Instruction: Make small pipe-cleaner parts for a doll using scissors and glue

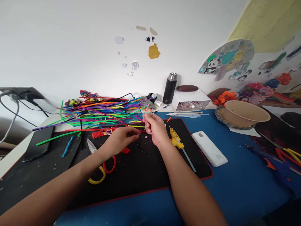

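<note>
My right hand (154, 126) is closed in a pinch on a pink pipe cleaner (147, 109), which sticks up above the fingers, with a small pink coil at the fingertips. To its left, my left hand (123, 138) hovers over the black mat (145, 175), thumb and fingers curved toward each other; whether anything tiny is between them cannot be made out. Scissors (110, 164) with red and yellow handles lie partly under the left forearm. A red fuzzy piece (98, 134) is beside the left wrist. Right of the right hand rests a yellow glue gun (176, 138).
A heap of colourful pipe cleaners (103, 111) spreads along the back left. Behind stand a black bottle (170, 88) and a white box (191, 99). A white power bank (209, 149) and a beige bowl (246, 111) are at the right. Clear glue sticks (188, 114) lie before the box.
</note>
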